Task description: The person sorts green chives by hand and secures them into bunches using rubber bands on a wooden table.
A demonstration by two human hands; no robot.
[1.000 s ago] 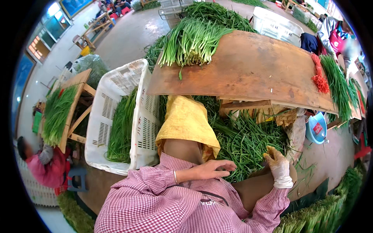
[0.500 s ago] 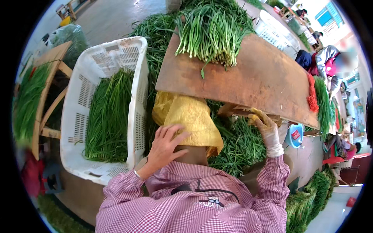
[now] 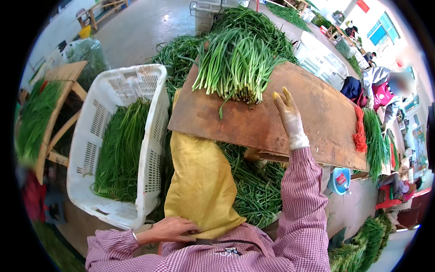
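Note:
My left hand [image 3: 174, 229] lies at the near edge of a yellow cloth [image 3: 201, 186] draped over my lap, its fingers stretched out against the cloth. My right hand [image 3: 290, 115], in a white glove with yellowed fingers, reaches over the brown wooden board [image 3: 312, 113]. Its fingers are apart, pointing away from me, and hold nothing. To its left, a bundle of long green leafy stalks [image 3: 240, 68], like garlic chives, lies on the board, the pale cut ends toward me.
A white slatted crate [image 3: 152, 149] with green stalks [image 3: 122, 154] stands at my left. Loose greens [image 3: 256, 188] lie under the board. Red ties [image 3: 360, 131] hang at its right end, near a light-blue bucket [image 3: 340, 180]. A co-worker [image 3: 380, 90] is at the far right.
My right hand has risen from under the board's near edge to above it, beside the bundle. My left hand has moved nearer my body. More of the yellow cloth shows.

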